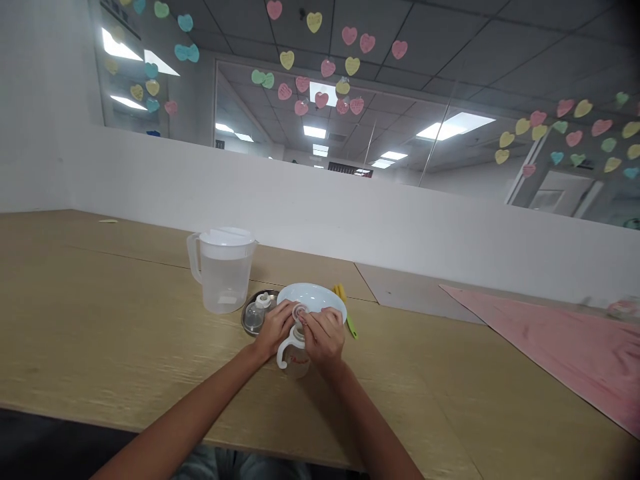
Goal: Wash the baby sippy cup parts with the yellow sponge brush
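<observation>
A clear bottle (298, 363) with red print and a white curved handle (285, 352) stands upright on the table. Just above its mouth, my left hand (278, 325) and my right hand (324, 333) pinch a small round whitish cap (299, 311) from both sides. Fingers of both hands are closed around that cap. Whether the cap touches the bottle's neck cannot be made out. Behind the hands lies a white bowl (307, 291). To the left, a metal tray (245, 325) holds a small clear bottle (255, 315) with a white top.
A lidded clear pitcher (226, 277) stands at the left behind the tray. A yellow and green brush (351, 325) lies right of the bowl. Pink cloth (565, 340) covers the table's right part. A white wall (320, 207) rises behind the wooden table (125, 320).
</observation>
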A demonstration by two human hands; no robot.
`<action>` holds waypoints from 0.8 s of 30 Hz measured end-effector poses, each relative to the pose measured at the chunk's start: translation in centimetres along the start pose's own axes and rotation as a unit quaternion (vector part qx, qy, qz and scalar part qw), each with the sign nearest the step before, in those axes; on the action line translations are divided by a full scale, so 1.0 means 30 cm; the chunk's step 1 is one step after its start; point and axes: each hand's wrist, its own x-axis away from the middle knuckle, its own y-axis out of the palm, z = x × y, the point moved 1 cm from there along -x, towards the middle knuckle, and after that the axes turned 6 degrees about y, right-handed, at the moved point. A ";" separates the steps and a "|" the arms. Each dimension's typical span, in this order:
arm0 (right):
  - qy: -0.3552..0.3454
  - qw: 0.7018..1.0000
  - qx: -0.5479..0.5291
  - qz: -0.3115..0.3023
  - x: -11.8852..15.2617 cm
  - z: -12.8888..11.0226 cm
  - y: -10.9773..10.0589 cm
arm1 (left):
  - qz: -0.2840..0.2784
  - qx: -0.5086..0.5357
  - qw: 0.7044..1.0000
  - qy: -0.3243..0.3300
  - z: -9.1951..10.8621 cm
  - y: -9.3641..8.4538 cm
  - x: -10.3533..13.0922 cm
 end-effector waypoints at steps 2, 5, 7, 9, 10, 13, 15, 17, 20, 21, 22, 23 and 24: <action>-0.004 1.000 0.004 0.016 -0.001 -0.005 -0.007 | -0.004 -0.002 1.000 0.005 -0.009 0.005 0.002; -0.027 0.999 0.007 0.038 0.001 -0.008 -0.018 | -0.002 -0.013 1.000 0.013 -0.017 0.010 0.006; -0.056 0.998 0.001 0.041 0.005 -0.005 -0.025 | -0.003 -0.018 1.000 0.022 -0.017 0.011 0.007; -0.075 0.996 -0.009 0.042 0.011 -0.001 -0.030 | -0.008 -0.016 0.999 0.032 -0.012 0.013 0.006; -0.079 0.996 -0.015 0.044 0.014 0.002 -0.032 | -0.010 -0.014 0.999 0.036 -0.008 0.013 0.006; -0.077 0.995 -0.024 0.059 0.017 0.006 -0.035 | -0.013 -0.009 0.999 0.043 -0.001 0.014 0.003; -0.078 0.995 -0.029 0.062 0.014 0.005 -0.036 | -0.015 -0.006 0.999 0.044 0.000 0.015 0.002; -0.079 0.994 -0.032 0.070 0.008 0.002 -0.040 | -0.021 -0.002 0.999 0.040 -0.004 0.017 0.003; -0.081 0.992 -0.036 0.088 -0.001 0.000 -0.048 | -0.028 -0.002 0.999 0.020 -0.017 0.022 0.006; -0.081 0.992 -0.037 0.089 -0.003 0.001 -0.051 | -0.029 -0.005 0.999 0.012 -0.021 0.024 0.008; -0.082 0.992 -0.040 0.087 -0.004 0.002 -0.053 | -0.030 -0.009 0.999 0.004 -0.026 0.025 0.010; -0.081 0.992 -0.043 0.084 -0.004 0.003 -0.055 | -0.031 -0.012 0.999 -0.002 -0.030 0.027 0.012; -0.080 0.992 -0.045 0.082 -0.004 0.005 -0.056 | -0.031 -0.013 0.999 -0.006 -0.033 0.028 0.013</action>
